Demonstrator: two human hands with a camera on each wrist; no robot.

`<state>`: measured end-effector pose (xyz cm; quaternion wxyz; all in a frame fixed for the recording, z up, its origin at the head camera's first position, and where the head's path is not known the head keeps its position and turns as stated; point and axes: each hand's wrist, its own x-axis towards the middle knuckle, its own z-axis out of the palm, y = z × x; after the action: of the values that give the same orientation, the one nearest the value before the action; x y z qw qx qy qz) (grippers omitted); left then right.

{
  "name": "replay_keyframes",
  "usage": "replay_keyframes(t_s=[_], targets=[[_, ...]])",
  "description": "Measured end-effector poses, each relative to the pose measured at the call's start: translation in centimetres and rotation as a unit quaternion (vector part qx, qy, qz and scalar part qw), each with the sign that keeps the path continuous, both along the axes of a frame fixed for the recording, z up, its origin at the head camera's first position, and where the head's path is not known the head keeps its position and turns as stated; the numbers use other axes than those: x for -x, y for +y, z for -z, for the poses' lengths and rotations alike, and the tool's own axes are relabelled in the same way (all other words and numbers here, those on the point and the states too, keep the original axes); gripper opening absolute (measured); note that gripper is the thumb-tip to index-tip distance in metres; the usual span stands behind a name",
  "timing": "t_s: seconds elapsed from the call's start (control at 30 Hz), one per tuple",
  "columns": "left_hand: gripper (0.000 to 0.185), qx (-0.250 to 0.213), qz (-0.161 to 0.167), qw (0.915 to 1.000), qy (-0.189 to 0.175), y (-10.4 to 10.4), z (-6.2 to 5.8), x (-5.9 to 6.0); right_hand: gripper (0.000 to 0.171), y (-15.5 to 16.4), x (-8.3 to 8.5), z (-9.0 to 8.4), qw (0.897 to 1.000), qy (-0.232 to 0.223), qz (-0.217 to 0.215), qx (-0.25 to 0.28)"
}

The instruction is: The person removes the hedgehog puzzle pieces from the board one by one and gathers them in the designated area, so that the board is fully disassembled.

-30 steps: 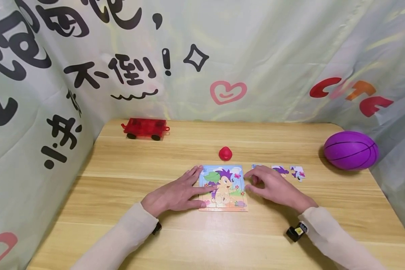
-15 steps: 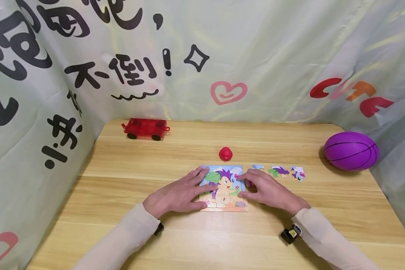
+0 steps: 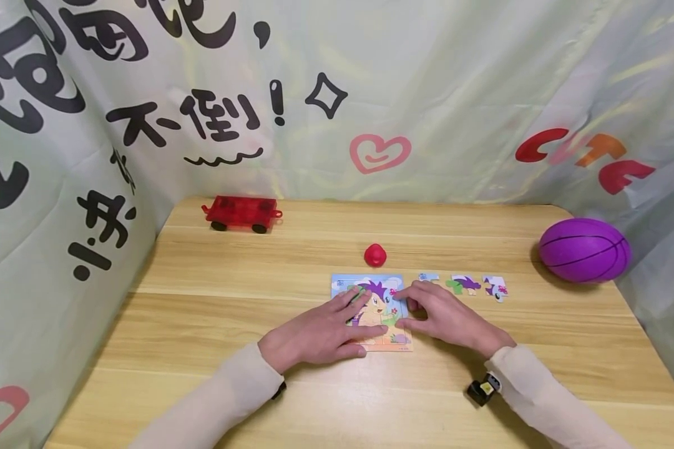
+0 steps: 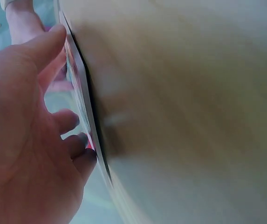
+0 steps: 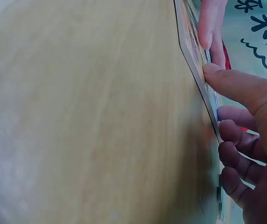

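A cartoon puzzle board (image 3: 395,284) lies flat on the wooden table (image 3: 314,399). My left hand (image 3: 320,333) rests on it with straight fingers and covers its left and lower part. In the left wrist view the left hand (image 4: 26,140) presses the board (image 4: 84,102) from above. My right hand (image 3: 446,318) sits at the board's right edge with bent fingers on its top face. In the right wrist view the right hand (image 5: 249,116) has its thumb against the edge of the board (image 5: 194,56). Three loose puzzle pieces (image 3: 465,284) lie in a row just right of the board.
A small red round toy (image 3: 375,254) sits just behind the board. A red toy cart (image 3: 241,213) stands at the back left and a purple ball (image 3: 584,249) at the right edge. A printed curtain (image 3: 427,93) closes off the table's back and sides.
My left hand has slid right, further onto the board. My right hand has moved left from beside the loose pieces to the board's right edge.
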<state>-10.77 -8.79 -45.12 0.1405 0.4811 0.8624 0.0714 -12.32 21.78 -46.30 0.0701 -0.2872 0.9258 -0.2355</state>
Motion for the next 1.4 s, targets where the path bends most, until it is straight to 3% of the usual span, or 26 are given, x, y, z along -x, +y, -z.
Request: replay_keyframes(t_s=[0.1,0.27,0.43,0.73,1.03,1.4], targets=[[0.052,0.010,0.007,0.9996,0.024,0.6,0.1,-0.2,0.050,-0.1,-0.1,0.0,1.000,0.005,-0.001,0.003],[0.051,0.029,0.004,0.9989,0.036,1.1,0.2,-0.4,0.051,0.0,0.0,0.1,1.000,0.004,0.002,0.002],[0.051,0.037,0.003,0.9989,0.030,1.3,0.1,-0.4,0.054,0.0,0.2,0.0,1.000,0.001,0.006,-0.003],[0.052,0.031,0.003,0.9992,0.027,1.3,0.0,-0.4,0.042,-0.5,0.9,-0.6,1.000,-0.023,0.002,0.000],[0.051,0.020,0.005,0.9997,0.011,1.3,-0.1,-0.3,0.035,-0.7,1.6,-0.7,0.996,-0.080,0.007,0.040],[0.052,0.024,-0.004,0.9997,-0.001,1.3,0.0,-0.3,0.023,-0.5,1.1,-0.5,0.992,-0.088,0.021,0.093]])
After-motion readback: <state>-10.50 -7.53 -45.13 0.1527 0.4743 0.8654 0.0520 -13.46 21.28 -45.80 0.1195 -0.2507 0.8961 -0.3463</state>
